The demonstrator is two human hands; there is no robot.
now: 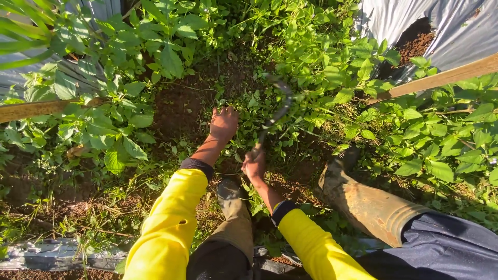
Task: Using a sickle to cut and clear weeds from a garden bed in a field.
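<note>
I look down at a weedy strip of soil between plastic-covered beds. My left hand reaches forward into low green weeds, fingers closed around some stems beside a bare patch of soil. My right hand grips the handle of a curved sickle; its dark blade arcs up into the weeds just right of my left hand. Both arms wear yellow sleeves with dark cuffs.
Muddy rubber boots stand either side of my arms. Silver plastic mulch covers beds at upper right, upper left and along the bottom. Wooden stakes cross at right and left. Tall leafy weeds crowd both sides.
</note>
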